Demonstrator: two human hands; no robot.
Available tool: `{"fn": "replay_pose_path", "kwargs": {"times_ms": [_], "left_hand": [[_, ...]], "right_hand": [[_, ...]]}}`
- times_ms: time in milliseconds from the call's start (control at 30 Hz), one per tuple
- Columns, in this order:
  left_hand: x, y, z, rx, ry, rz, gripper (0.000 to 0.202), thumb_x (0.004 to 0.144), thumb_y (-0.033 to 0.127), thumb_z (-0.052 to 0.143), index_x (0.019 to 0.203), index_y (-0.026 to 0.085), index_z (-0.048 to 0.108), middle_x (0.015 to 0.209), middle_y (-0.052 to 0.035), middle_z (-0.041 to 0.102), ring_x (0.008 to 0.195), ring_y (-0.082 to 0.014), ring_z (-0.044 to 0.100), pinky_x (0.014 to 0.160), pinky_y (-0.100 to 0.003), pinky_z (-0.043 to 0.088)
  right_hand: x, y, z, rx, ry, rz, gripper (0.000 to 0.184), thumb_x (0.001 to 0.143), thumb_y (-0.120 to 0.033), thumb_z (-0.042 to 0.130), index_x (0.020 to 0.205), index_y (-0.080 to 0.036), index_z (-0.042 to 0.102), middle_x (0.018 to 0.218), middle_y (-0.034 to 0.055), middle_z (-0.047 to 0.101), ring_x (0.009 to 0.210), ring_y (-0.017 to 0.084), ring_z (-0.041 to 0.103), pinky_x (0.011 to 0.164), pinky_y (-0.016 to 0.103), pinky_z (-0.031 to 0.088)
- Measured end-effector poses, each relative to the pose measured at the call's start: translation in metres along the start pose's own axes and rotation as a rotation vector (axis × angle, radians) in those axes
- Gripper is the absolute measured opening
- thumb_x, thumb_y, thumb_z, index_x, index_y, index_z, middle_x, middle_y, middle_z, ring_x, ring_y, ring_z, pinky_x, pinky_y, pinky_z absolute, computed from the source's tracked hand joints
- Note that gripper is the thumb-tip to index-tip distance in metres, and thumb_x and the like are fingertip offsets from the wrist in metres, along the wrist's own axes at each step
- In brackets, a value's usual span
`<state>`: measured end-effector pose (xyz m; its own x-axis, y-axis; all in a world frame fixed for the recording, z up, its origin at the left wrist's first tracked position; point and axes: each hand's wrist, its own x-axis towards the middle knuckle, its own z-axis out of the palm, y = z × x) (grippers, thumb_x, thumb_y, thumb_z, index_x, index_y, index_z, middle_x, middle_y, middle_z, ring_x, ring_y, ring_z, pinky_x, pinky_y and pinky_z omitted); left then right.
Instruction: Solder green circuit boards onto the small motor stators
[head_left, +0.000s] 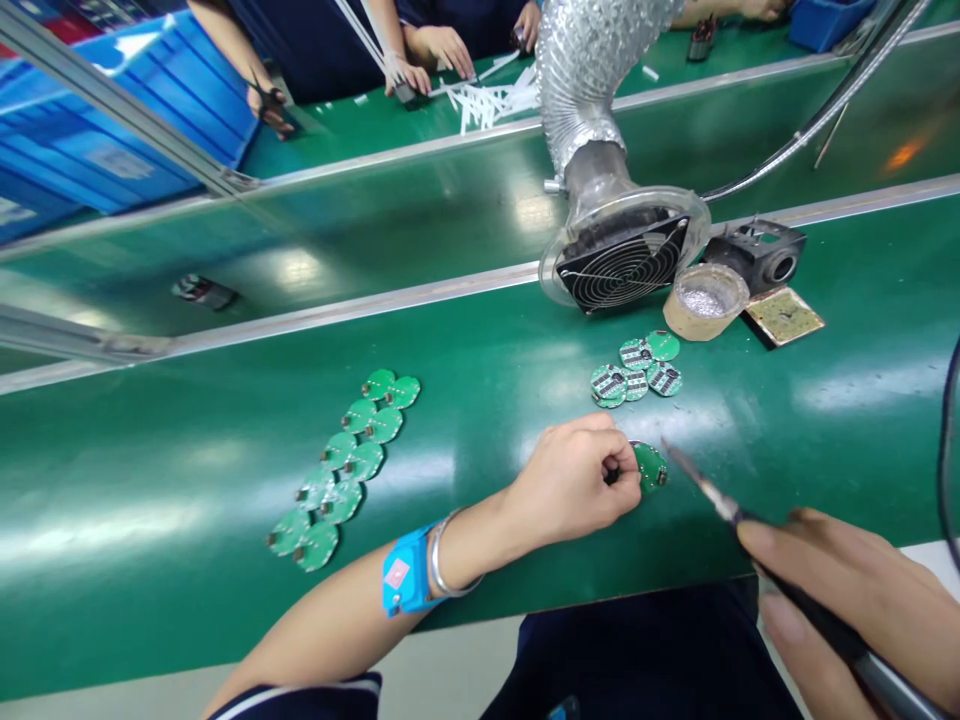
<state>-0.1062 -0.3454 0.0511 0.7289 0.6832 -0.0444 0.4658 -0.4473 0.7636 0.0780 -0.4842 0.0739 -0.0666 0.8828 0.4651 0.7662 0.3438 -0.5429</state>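
My right hand is nearest, fingers wrapped tight around a soldering iron, its tip angled up and left so it hovers just beside the round circuit board I'm working on. My left hand pins that board flat on the green worktop, thumb and forefinger pinching its left edge, probably so it won't slide under the tip. A blue wrist strap and a bangle sit on that wrist; the strap is likely there against static.

To my left lies a double row of about eleven round boards, overlapping, kept well apart from the job. Just beyond my left hand is a smaller cluster of roughly five boards, within easy reach. Behind them stand one fan on a foil hose, facing me, presumably to pull fumes away, one small tin, one flat sponge tray and one black iron stand.

Across the belt, other people's hands handle white strips.
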Motion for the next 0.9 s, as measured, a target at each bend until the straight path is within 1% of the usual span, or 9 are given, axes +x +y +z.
{"fn": "replay_pose_path", "kwargs": {"times_ms": [67, 133, 200, 333, 433, 567, 700, 800, 900], "left_hand": [[0.0, 0.001, -0.001, 0.015, 0.0, -0.002, 0.008, 0.069, 0.01, 0.063, 0.064, 0.015, 0.066, 0.065, 0.0013, 0.057, 0.059, -0.0094, 0.052, 0.055, -0.021, 0.04], [-0.001, -0.001, -0.004, 0.017, -0.011, 0.003, 0.007, 0.071, 0.011, 0.063, 0.066, 0.015, 0.066, 0.066, 0.001, 0.057, 0.06, -0.0099, 0.053, 0.055, -0.021, 0.041], [-0.004, -0.007, -0.011, -0.023, -0.027, 0.043, 0.008, 0.076, 0.013, 0.062, 0.076, 0.015, 0.069, 0.072, -0.0005, 0.06, 0.063, -0.0107, 0.056, 0.058, -0.022, 0.044], [-0.019, -0.032, -0.022, -0.061, -0.002, 0.261, 0.021, 0.087, 0.01, 0.054, 0.101, 0.016, 0.069, 0.091, -0.0061, 0.064, 0.083, -0.0133, 0.061, 0.074, -0.024, 0.05], [-0.026, -0.045, -0.018, -0.046, 0.003, 0.351, 0.013, 0.089, 0.015, 0.06, 0.094, 0.017, 0.072, 0.087, -0.0054, 0.063, 0.075, -0.0112, 0.06, 0.07, -0.021, 0.05], [-0.019, -0.037, -0.006, -0.234, 0.075, 0.272, 0.008, 0.084, 0.022, 0.07, 0.084, 0.015, 0.074, 0.077, -0.0032, 0.063, 0.065, -0.0096, 0.058, 0.06, -0.019, 0.048], [-0.009, -0.02, -0.002, -0.322, 0.018, 0.136, 0.009, 0.078, 0.02, 0.075, 0.075, 0.012, 0.072, 0.067, -0.0001, 0.057, 0.055, -0.0065, 0.051, 0.05, -0.016, 0.043], [-0.008, -0.015, -0.001, -0.329, -0.006, 0.1, 0.008, 0.077, 0.019, 0.073, 0.074, 0.012, 0.071, 0.067, 0.0005, 0.056, 0.054, -0.0057, 0.049, 0.05, -0.016, 0.042], [-0.009, -0.016, 0.0, -0.349, -0.013, 0.073, 0.009, 0.078, 0.021, 0.072, 0.074, 0.012, 0.071, 0.069, 0.0003, 0.056, 0.053, -0.0054, 0.049, 0.05, -0.016, 0.043]], "right_hand": [[0.008, 0.01, 0.014, 0.033, 0.019, -0.037, 0.042, 0.086, -0.007, 0.055, 0.126, -0.02, 0.056, 0.088, 0.0022, 0.072, 0.075, 0.015, 0.069, 0.071, 0.026, 0.056], [0.018, 0.021, 0.031, 0.088, -0.018, -0.065, 0.039, 0.086, -0.005, 0.056, 0.122, -0.02, 0.057, 0.105, 0.0058, 0.072, 0.096, 0.018, 0.068, 0.086, 0.031, 0.056], [0.025, 0.029, 0.046, 0.152, -0.089, -0.08, 0.033, 0.087, -0.007, 0.057, 0.116, -0.02, 0.058, 0.114, 0.0083, 0.069, 0.112, 0.021, 0.063, 0.094, 0.037, 0.054], [0.026, 0.036, 0.058, 0.207, -0.138, -0.077, 0.031, 0.087, -0.005, 0.056, 0.114, -0.02, 0.058, 0.116, 0.0092, 0.069, 0.114, 0.02, 0.061, 0.095, 0.037, 0.054], [0.022, 0.037, 0.058, 0.205, -0.124, -0.086, 0.032, 0.087, -0.004, 0.056, 0.114, -0.02, 0.058, 0.119, 0.0102, 0.067, 0.114, 0.02, 0.062, 0.095, 0.038, 0.054], [0.022, 0.038, 0.058, 0.196, -0.09, -0.119, 0.034, 0.086, -0.004, 0.057, 0.116, -0.02, 0.057, 0.115, 0.0097, 0.069, 0.112, 0.021, 0.063, 0.096, 0.04, 0.053], [0.024, 0.034, 0.055, 0.221, -0.012, -0.083, 0.035, 0.082, -0.007, 0.063, 0.114, -0.021, 0.056, 0.112, 0.0085, 0.069, 0.108, 0.023, 0.061, 0.094, 0.042, 0.052], [0.028, 0.028, 0.052, 0.23, 0.053, -0.022, 0.031, 0.08, -0.008, 0.065, 0.107, -0.022, 0.057, 0.096, 0.0044, 0.069, 0.098, 0.022, 0.058, 0.083, 0.037, 0.053], [0.03, 0.024, 0.055, 0.211, 0.025, -0.004, 0.025, 0.083, -0.008, 0.06, 0.102, -0.022, 0.056, 0.084, 0.002, 0.065, 0.09, 0.021, 0.056, 0.076, 0.034, 0.051]]}}
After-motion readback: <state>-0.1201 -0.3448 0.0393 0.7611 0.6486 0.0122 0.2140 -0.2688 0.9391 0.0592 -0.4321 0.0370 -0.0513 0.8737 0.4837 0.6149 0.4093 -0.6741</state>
